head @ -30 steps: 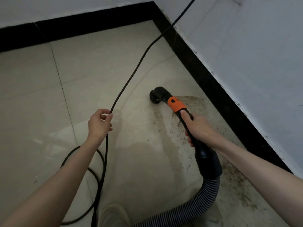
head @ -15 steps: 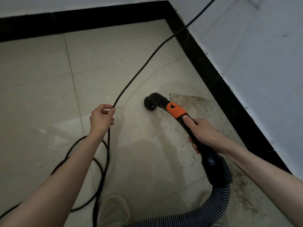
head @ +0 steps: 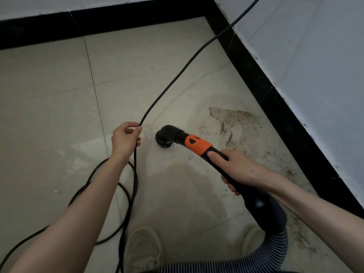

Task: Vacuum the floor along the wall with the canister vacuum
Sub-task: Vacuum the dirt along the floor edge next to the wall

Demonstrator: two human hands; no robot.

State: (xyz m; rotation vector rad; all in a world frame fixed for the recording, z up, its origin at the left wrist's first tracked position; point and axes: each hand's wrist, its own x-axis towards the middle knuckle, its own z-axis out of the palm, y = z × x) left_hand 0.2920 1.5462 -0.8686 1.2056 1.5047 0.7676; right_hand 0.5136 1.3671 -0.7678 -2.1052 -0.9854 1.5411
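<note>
no readable text, no labels, no brand marks, no numbers anywhere in view

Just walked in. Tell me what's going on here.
A person is vacuuming a beige tiled floor near a corner. The right hand grips the black vacuum wand with the orange collar, whose round black nozzle sits on the tile. The left hand pinches the black power cord, holding it up. A patch of brownish dirt remains beside the black skirting board.

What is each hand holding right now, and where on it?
The left hand pinches the power cord mid-length. The right hand grips the vacuum wand just behind its orange collar.
</note>
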